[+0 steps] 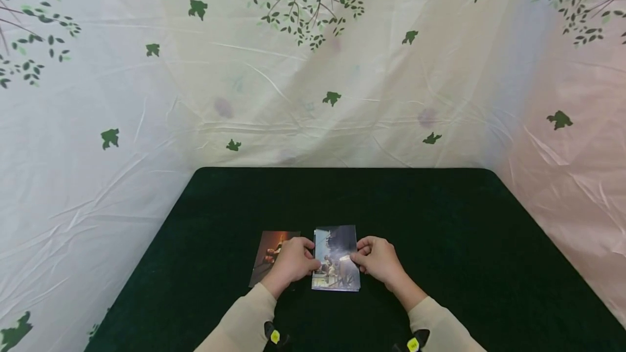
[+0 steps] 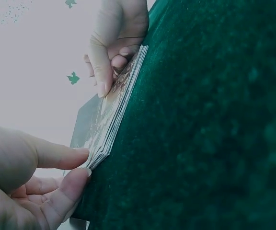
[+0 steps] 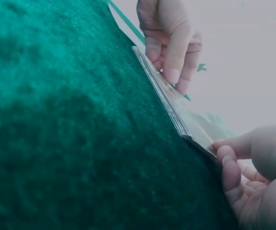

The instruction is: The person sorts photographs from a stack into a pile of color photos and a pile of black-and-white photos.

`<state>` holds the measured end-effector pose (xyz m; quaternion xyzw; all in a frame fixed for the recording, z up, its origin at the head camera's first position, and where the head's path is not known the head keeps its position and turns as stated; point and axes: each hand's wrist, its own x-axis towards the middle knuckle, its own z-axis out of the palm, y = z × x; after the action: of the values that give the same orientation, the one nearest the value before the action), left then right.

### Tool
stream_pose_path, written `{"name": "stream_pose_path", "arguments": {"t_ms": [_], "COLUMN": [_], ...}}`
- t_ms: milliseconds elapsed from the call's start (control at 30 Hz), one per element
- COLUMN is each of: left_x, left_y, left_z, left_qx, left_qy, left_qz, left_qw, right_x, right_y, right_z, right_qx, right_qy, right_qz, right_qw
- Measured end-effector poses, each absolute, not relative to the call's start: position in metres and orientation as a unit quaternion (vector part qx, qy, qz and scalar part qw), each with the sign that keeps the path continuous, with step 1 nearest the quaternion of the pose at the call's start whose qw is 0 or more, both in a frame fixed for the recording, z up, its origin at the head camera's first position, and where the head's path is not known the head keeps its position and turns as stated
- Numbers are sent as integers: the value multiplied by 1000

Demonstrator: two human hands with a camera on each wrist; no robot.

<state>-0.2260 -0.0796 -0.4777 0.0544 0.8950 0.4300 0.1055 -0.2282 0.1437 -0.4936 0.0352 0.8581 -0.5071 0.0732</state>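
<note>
A stack of picture cards (image 1: 337,273) lies on the dark green cloth, its top card showing a pale blue and grey scene. My left hand (image 1: 292,261) pinches the stack's left edge between thumb and fingers. At the right edge, my right hand (image 1: 381,258) pinches with its thumb on top; the right wrist view shows its fingertips at the edge of the upper cards (image 3: 202,139). Several white card edges (image 2: 123,108) show in layers in the left wrist view. To the left lies another card (image 1: 264,249) with an orange-brown picture, partly hidden by my left hand.
A green velvety cloth (image 1: 440,211) covers the table. Behind and beside it hangs pale fabric (image 1: 274,107) printed with green leaves and branches. Dark wrist straps (image 1: 419,337) with yellow tags sit on both cream sleeves.
</note>
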Motion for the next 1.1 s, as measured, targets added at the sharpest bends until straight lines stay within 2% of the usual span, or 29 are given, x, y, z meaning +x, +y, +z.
{"name": "stream_pose_path", "arguments": {"t_ms": [467, 767, 1100], "left_x": [-228, -228, -228], "left_y": [-79, -78, -76], "left_z": [-479, -477, -475], "left_qx": [73, 78, 77], "left_qy": [903, 916, 914], "left_qz": [418, 394, 398], "left_qw": [66, 21, 16], "right_x": [-227, -229, -230], "right_y": [142, 144, 145], "right_z": [-492, -492, -494], "right_qx": [44, 49, 49], "right_qy": [851, 850, 845], "right_qz": [-517, -519, -528], "right_qw": [79, 80, 76]}}
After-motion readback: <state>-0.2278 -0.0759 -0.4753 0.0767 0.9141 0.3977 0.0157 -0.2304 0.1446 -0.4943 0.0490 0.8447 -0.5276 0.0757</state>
